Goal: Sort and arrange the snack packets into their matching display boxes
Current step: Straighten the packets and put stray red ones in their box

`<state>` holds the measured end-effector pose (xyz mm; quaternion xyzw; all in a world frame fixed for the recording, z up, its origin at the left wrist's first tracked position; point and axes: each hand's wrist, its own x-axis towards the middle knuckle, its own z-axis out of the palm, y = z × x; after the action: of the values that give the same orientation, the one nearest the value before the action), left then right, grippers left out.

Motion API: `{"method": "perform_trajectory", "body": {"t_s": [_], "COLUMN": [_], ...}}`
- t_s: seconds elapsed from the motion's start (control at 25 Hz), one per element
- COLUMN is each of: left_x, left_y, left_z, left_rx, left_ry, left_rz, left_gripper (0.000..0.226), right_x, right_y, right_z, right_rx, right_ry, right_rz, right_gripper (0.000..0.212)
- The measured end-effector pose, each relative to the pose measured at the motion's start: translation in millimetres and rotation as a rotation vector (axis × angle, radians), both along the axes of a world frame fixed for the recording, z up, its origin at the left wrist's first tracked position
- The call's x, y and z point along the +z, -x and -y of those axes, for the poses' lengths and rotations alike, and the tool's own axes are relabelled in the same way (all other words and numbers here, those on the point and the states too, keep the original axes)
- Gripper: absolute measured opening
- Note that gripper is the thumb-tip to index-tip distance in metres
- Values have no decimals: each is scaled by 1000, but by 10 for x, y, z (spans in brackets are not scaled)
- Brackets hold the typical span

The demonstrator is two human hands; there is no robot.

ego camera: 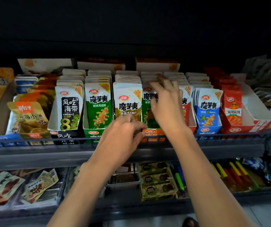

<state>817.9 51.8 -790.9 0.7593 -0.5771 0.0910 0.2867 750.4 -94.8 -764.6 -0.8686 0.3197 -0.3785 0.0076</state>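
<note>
A row of display boxes full of upright snack packets stands on the upper shelf. My right hand (166, 102) grips the top of a green packet (146, 112) that stands in the orange box (152, 134), thumb in front and fingers behind. My left hand (123, 133) pinches the lower edge of the gold-brown packet (128, 102) just to the left; its box front is hidden by the hand. Matching green packets (98, 105) fill the green box (92, 133) further left. A red packet (186, 102) shows partly behind my right hand.
Black kelp packets (69, 107) and fish snacks (28, 118) stand to the left, blue packets (208, 107) and a red box (233, 110) to the right. A dark wire rail (49, 140) edges the shelf. A lower shelf (157, 179) holds more snacks.
</note>
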Motion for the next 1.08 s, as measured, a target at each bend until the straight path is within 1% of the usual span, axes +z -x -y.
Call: {"method": "perform_trajectory", "body": {"t_s": [0.12,0.24,0.32,0.4,0.48,0.6,0.68,0.72,0.76,0.8,0.84,0.88,0.92,0.96,1.08], "left_x": [12,19,24,43,86,214,313,359,393,426,453,480,495,500,522], "left_y": [7,3,-5,-1,25,108,172,206,235,265,291,321,343,348,340], "left_z": [1,-1,-7,-10,-15,-55,-87,-97,-105,-117,-128,-138,-154,-173,-229], "left_rx": [-4,-5,-13,-17,-5,23,27,15,-9,-62,-146,-246,-331,-389,-431], "left_ry": [-4,-18,-26,-14,46,207,269,270,254,234,219,209,203,200,219], "left_rz": [-16,-42,-79,-147,-228,-290,-392,-444,-493,-571,-702,-868,-1003,-1071,-1083], "left_gripper": [26,26,24,23,25,37,48,50,46,37,27,23,22,23,20], "right_x": [12,-7,-13,22,103,373,574,651,707,741,759,769,772,777,804], "right_y": [65,135,180,241,322,485,608,659,696,713,719,721,721,722,729], "right_z": [-12,34,72,73,33,-99,-193,-229,-263,-299,-340,-369,-385,-397,-443], "right_rx": [-6,18,38,87,150,216,241,258,290,337,392,441,476,499,537], "right_ry": [0,19,30,-60,-149,-144,-144,-161,-199,-262,-341,-415,-472,-516,-633], "right_rz": [64,60,66,138,218,338,427,469,500,515,522,531,546,564,623], "right_gripper": [35,30,22,11,9,11,12,12,11,11,10,10,10,11,11]}}
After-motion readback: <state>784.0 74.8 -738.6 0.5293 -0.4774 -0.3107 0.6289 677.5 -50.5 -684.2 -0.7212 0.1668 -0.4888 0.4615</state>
